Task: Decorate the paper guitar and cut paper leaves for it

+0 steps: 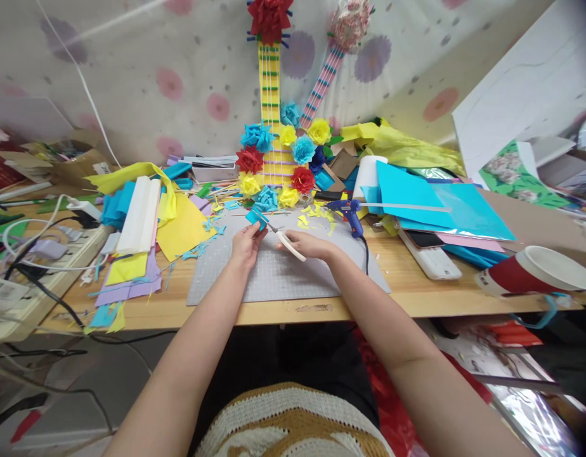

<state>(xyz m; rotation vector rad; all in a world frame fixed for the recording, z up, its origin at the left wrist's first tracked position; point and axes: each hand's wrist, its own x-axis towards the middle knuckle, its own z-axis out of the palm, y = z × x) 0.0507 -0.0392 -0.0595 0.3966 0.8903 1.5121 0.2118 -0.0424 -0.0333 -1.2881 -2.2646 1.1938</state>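
Note:
My left hand (248, 246) pinches a small piece of blue paper (255, 219) above the grey cutting mat (274, 282). My right hand (306, 244) is closed around the white handles of a pair of scissors (289, 244). The blades point up and left and meet the blue paper; whether they are cutting into it I cannot tell. Just behind the hands stands a guitar shape (278, 158) with a yellow neck, covered in blue, red and yellow paper flowers. Yellow paper scraps (316, 216) lie on the mat behind my right hand.
A blue glue gun (349, 212) lies right of the hands, its cord running over the mat. Farther right are blue sheets (416, 197), a white power bank (430, 257) and a red-and-white paper cup (535, 273) near the edge. Folded paper (139, 216) and a power strip (45, 273) lie left.

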